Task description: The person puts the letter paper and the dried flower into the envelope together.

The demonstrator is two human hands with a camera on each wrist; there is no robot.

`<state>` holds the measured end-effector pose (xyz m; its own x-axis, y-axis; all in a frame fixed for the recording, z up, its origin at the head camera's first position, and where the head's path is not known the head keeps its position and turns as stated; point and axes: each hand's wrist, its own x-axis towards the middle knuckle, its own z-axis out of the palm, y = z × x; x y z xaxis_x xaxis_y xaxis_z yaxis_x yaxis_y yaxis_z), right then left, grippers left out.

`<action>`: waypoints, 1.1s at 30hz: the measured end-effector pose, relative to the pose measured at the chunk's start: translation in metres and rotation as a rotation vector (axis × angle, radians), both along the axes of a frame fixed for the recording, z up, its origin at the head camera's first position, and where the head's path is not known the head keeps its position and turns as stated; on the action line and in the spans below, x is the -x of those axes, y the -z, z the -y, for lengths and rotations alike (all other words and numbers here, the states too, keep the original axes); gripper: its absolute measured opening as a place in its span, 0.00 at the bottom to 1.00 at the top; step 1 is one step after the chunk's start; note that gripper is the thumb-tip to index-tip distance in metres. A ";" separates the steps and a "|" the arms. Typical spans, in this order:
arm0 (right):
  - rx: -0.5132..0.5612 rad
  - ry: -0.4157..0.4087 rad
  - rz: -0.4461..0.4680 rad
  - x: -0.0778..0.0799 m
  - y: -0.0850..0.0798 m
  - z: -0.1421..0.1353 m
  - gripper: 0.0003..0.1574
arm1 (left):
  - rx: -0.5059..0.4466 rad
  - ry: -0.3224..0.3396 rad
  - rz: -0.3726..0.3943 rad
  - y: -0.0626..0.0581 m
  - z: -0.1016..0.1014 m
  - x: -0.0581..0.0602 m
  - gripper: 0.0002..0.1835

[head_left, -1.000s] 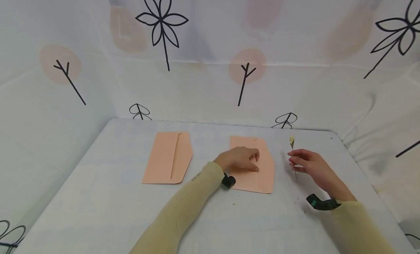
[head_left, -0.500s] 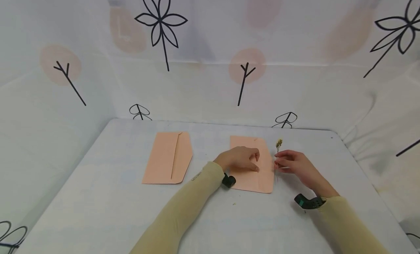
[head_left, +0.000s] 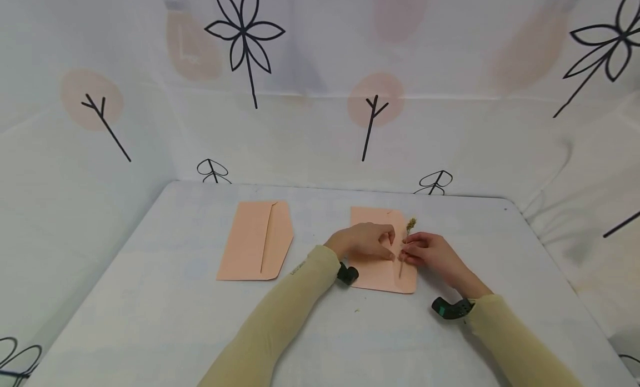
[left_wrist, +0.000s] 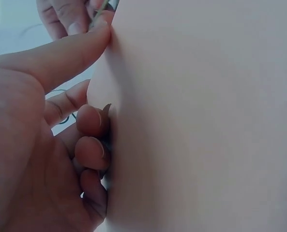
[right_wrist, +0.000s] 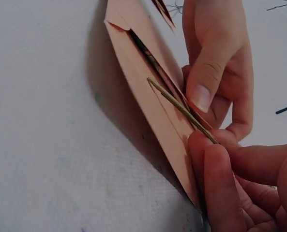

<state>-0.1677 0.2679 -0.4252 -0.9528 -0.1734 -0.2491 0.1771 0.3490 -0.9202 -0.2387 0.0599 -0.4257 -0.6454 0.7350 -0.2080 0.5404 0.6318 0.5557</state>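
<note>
A peach envelope (head_left: 375, 277) lies under my left hand (head_left: 364, 240), its flap unfolded to the right. My left hand grips the pocket's edge, thumb (right_wrist: 201, 94) at the mouth and the other fingers curled against the paper. In the right wrist view the mouth gapes slightly, with dark greenish bits inside. My right hand (head_left: 434, 257) pinches a dried flower between thumb and fingers. Its small yellowish head (head_left: 411, 224) points away from me, and its thin stem (right_wrist: 182, 110) slants over the flap beside the mouth.
A second peach envelope (head_left: 245, 242) lies flat on the left, flap unfolded. Both rest on a white-covered table (head_left: 165, 320) with tiny crumbs near the front. A white cloth printed with leaf drawings (head_left: 310, 131) stands behind.
My right hand has moved left with the dried flower, from the bare table beside the envelope to over its flap. My left hand has kept its place on the envelope.
</note>
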 end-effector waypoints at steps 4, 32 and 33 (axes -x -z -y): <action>-0.041 0.019 -0.002 0.003 0.005 0.006 0.23 | -0.018 0.004 0.025 -0.001 0.001 0.001 0.18; -0.216 0.005 -0.025 0.012 0.006 0.023 0.19 | -0.139 0.020 0.052 -0.010 0.003 0.010 0.14; -0.222 0.000 -0.027 0.013 0.006 0.023 0.19 | -0.138 0.018 0.054 -0.011 0.004 0.009 0.14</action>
